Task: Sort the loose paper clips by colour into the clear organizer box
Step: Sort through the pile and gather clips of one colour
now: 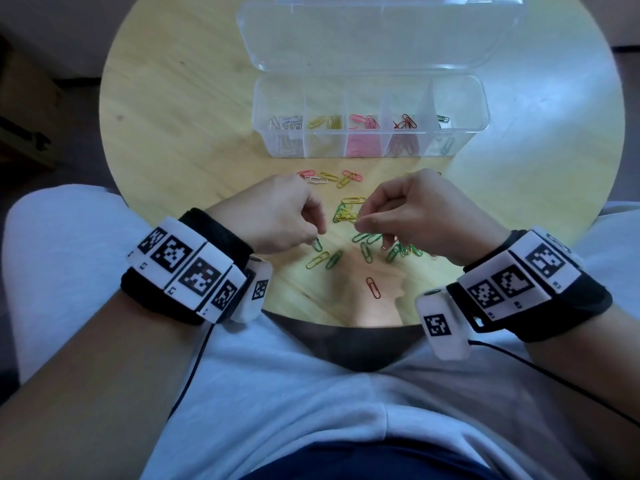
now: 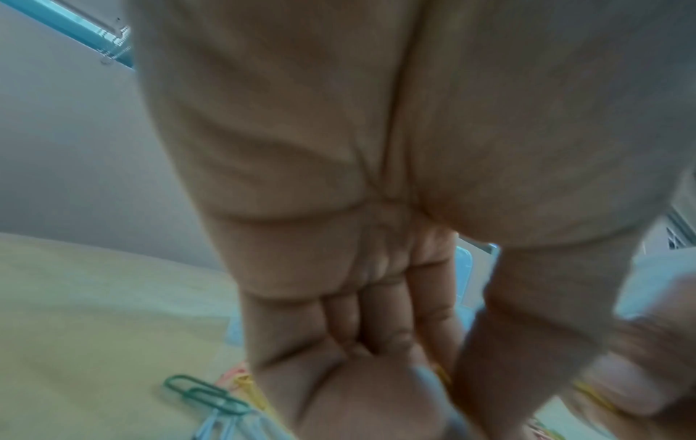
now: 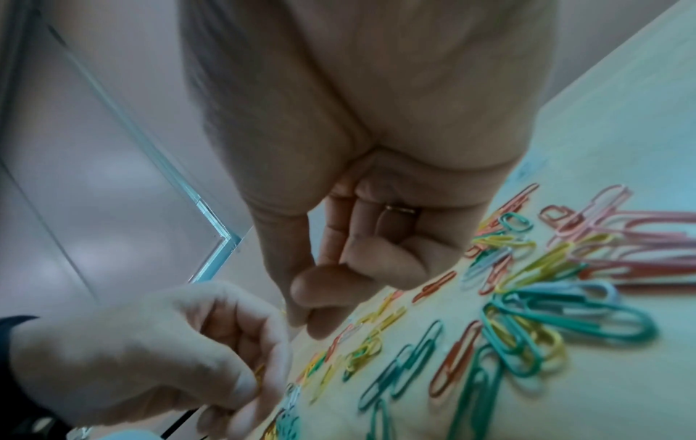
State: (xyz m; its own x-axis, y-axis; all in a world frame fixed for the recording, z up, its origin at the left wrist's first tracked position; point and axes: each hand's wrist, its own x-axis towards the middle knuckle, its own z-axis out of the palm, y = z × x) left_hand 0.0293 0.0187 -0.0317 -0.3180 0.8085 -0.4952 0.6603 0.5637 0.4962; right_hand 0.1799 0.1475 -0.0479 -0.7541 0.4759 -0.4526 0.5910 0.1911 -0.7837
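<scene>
The clear organizer box (image 1: 479, 109) stands open at the middle of the round table, lid (image 1: 381, 32) folded back. Its compartments hold, left to right, white, yellow, pink, red and green clips. Loose clips lie in front of it: a mixed row (image 1: 329, 177), a yellow and green tangle (image 1: 346, 214), green ones (image 1: 365, 252) and a lone red one (image 1: 373, 287). My left hand (image 1: 317, 233) is curled just above a green clip (image 1: 317, 244) and pinches a yellow clip (image 3: 260, 373). My right hand (image 1: 362, 223) pinches a thin yellow clip (image 2: 593, 393) between thumb and forefinger beside the tangle.
The wooden table (image 1: 180, 133) ends close to my lap at the front edge. A dark cabinet (image 1: 24, 109) stands on the floor to the left. Cables hang from both wristbands. More pink, red and green clips (image 3: 565, 321) spread under my right palm.
</scene>
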